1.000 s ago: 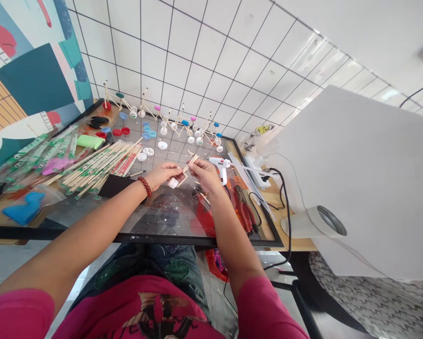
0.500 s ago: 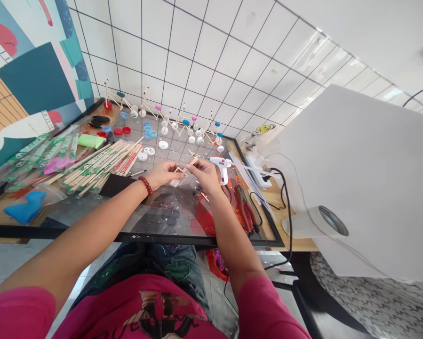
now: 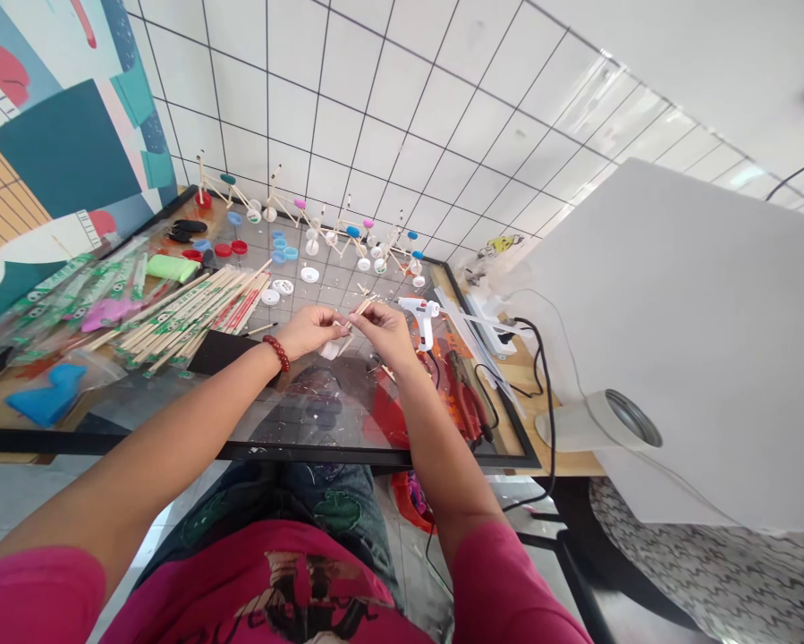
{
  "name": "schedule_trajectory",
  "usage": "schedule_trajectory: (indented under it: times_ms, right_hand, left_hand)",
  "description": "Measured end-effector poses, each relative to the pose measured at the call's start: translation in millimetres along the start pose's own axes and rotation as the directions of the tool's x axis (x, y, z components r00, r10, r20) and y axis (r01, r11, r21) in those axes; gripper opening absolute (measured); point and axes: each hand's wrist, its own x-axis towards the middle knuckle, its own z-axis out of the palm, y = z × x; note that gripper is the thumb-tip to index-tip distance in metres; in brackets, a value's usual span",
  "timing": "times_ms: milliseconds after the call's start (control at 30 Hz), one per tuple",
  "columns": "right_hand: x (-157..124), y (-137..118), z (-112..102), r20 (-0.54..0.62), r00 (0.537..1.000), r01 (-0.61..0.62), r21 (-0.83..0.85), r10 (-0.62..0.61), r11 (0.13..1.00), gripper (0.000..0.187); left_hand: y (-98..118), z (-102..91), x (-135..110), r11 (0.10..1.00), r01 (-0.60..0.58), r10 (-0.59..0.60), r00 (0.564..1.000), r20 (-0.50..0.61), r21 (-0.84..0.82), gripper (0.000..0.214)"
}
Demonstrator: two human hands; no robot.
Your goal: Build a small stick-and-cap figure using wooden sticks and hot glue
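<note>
My left hand (image 3: 313, 331), a red bead bracelet on its wrist, is closed in a pinch over the glass tabletop. My right hand (image 3: 385, 334) is close beside it, thumb and fingers pinching thin wooden sticks (image 3: 366, 307) that cross between both hands. A white bottle cap (image 3: 330, 350) shows just under the fingertips, next to the sticks; whether it is joined to them I cannot make out. To the right of my right hand lies a white hot glue gun (image 3: 420, 313). Several small stick-and-cap figures (image 3: 351, 234) stand along the back of the table.
Wrapped chopsticks (image 3: 187, 313) lie in a heap at the left, with loose coloured caps (image 3: 239, 247) behind. A power strip (image 3: 492, 326), glue sticks (image 3: 472, 344) and red-handled pliers (image 3: 465, 398) are at the right. A tiled wall (image 3: 375, 107) bounds the back.
The sticks between my hands have turned: a bent angle seen before at the left fingertips now shows as sticks slanting down to the left. Both hands have shifted only slightly.
</note>
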Motion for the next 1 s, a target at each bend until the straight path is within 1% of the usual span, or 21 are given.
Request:
schedule_trajectory:
  times_ms: [67, 167, 233, 267, 333, 433, 533, 600, 667, 767, 900, 1000]
  right_hand:
    - [0, 2, 0, -0.017, 1.0, -0.003, 0.019, 0.003, 1.0, 0.038]
    - [2, 6, -1, -0.039, 0.999, 0.01, 0.027, -0.009, 1.0, 0.036]
    - [3, 9, -2, -0.047, 0.999, 0.018, 0.021, -0.017, 1.0, 0.036]
    - [4, 11, -2, -0.05, 0.999, 0.017, 0.016, -0.016, 1.0, 0.038]
    - [5, 12, -2, -0.056, 0.998, 0.005, 0.003, -0.005, 1.0, 0.04]
    - [5, 11, -3, -0.062, 0.998, -0.008, -0.011, 0.007, 1.0, 0.043]
    - [4, 11, -3, -0.06, 0.998, -0.005, -0.009, 0.005, 1.0, 0.046]
    - [4, 11, -2, -0.055, 0.998, -0.012, -0.007, 0.012, 1.0, 0.046]
    - [3, 11, -2, -0.051, 0.999, -0.019, -0.006, 0.019, 1.0, 0.046]
    - [2, 8, -1, -0.044, 0.999, -0.016, -0.014, 0.015, 1.0, 0.046]
    - [-1, 2, -1, -0.018, 1.0, 0.024, -0.011, -0.024, 1.0, 0.043]
    - [-2, 2, -2, -0.022, 0.998, 0.06, -0.039, -0.061, 0.997, 0.042]
  left_hand:
    - [3, 0.7, -2, 0.999, 0.025, -0.024, 0.999, 0.033, -0.03, 0.03]
    - [8, 2.0, -5, 0.981, 0.071, -0.054, 0.994, 0.096, -0.178, 0.046]
    - [10, 2.9, -5, 0.952, 0.117, -0.095, 0.991, 0.091, -0.282, 0.056]
    - [10, 3.3, -4, 0.937, 0.136, -0.118, 0.99, 0.075, -0.321, 0.057]
    - [11, 3.9, -3, 0.922, 0.146, -0.142, 0.989, 0.037, -0.358, 0.05]
    - [12, 2.8, -2, 0.944, 0.119, -0.128, 0.992, -0.012, -0.308, 0.039]
    - [12, -0.1, -2, 0.986, 0.108, -0.111, 0.994, -0.013, -0.124, 0.036]
    - [11, -1.3, -2, 0.997, 0.084, -0.084, 0.996, 0.008, -0.001, 0.03]
    - [10, -1.0, -2, 0.996, 0.052, -0.054, 0.998, 0.026, 0.071, 0.023]
    - [8, 1.7, -3, 0.995, 0.029, -0.032, 0.999, 0.028, 0.094, 0.023]
    - [9, 4.3, -6, 0.999, 0.02, -0.019, 1.0, -0.01, 0.039, 0.024]
    - [9, 3.9, -7, 0.999, -0.001, 0.003, 0.999, -0.033, 0.039, 0.025]
